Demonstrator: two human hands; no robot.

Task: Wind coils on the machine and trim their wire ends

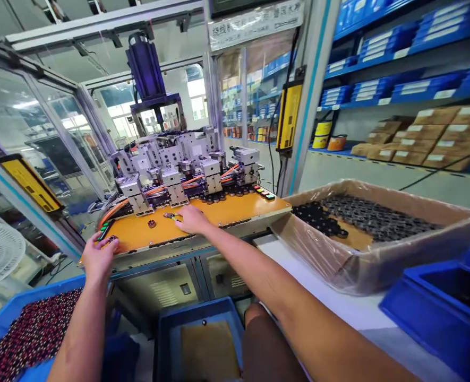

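Note:
My left hand (99, 255) is at the left front corner of the orange worktop (131, 233), with a small dark-red round wound part (111, 240) between thumb and fingers. Its fingertips are beside a strip of green buttons (104, 229). My right hand (192, 219) rests over the middle of the worktop, closed on small pliers (171, 216) whose jaws point left. Another dark-red wound part (151, 224) lies on the worktop between the two hands. Behind them stands the winding machine (174, 185) with several metal heads and orange tubes.
Several black round parts (215, 198) line the worktop's back, near coloured buttons (264, 192). A plastic-lined carton (362, 265) of black parts stands right. Blue bins (426, 289) stand right and below; a left blue tray (3, 307) holds many dark-red parts. Yellow sensor guards (289, 114) flank the machine.

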